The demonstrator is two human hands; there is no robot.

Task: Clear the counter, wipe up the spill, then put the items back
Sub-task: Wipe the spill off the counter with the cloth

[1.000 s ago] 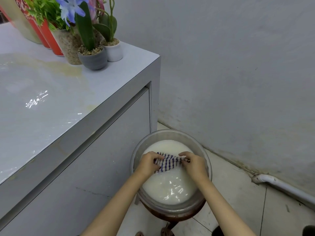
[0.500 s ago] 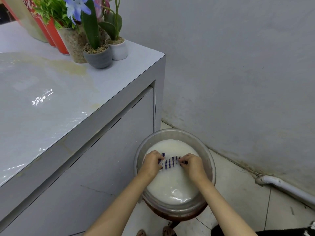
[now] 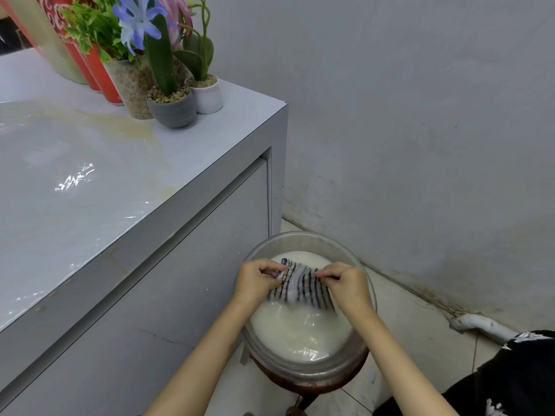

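Left hand [image 3: 259, 280]: pinches the striped cloth [image 3: 300, 288];
Right hand [image 3: 348, 283]: pinches its other edge;
Basin [image 3: 306, 240]: lower centre, milky water

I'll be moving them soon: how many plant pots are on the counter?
3, at the far corner: a clear pot beside the red cans, a grey pot in front, a white pot rightmost. More may be hidden behind them.

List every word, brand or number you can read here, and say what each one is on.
"Coca-Cola": white script on the red can at the back of the counter. It is partly cut off by leaves, so only fragments are legible.
White print on the black garment: too blurred to read.
No other text is visible.
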